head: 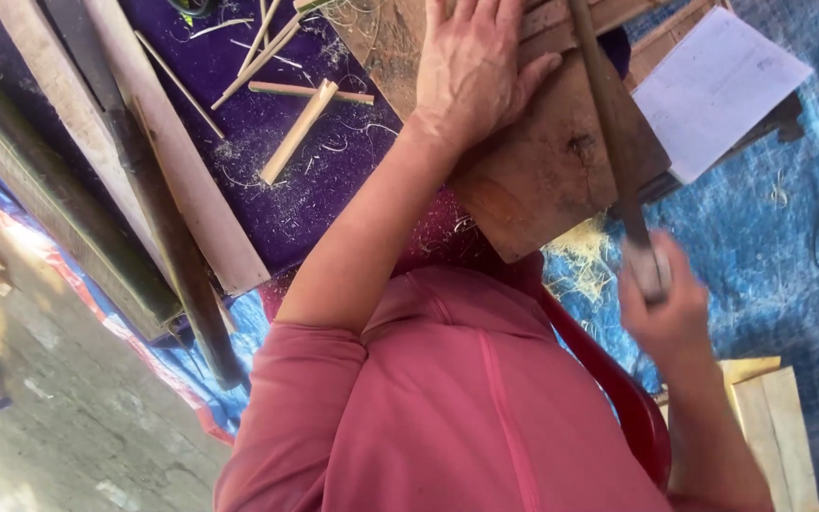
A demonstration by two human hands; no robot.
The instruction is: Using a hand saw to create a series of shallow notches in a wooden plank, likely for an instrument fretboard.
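The view is turned upside down, so the body in the pink top [466, 398] fills the lower middle and the work lies above it.

1 hand [471, 71], on the left of the picture, is laid flat on a brown wooden board [542, 171], fingers spread and pressed against its surface, with nothing clamped inside it. Which hand is the person's left cannot be told for certain from the flipped view; by the arms it is taken as the left hand. The other hand [665, 308], taken as the right hand, is closed in a fist round the pale handle end of a long dark tool [613, 133], which is blurred. The tool runs from that fist up across the board's right edge to the top of the picture.

The board rests above the knees, tilted, 1 corner pointing down toward the body. A white sheet of paper [718, 85] lies just beside it on the right, over a blue tarpaulin [760, 246]. On the purple cloth [267, 152] at the left, about 6 thin pale sticks [298, 133] are scattered among fine shavings. 3 long planks [158, 152] lie side by side further left.
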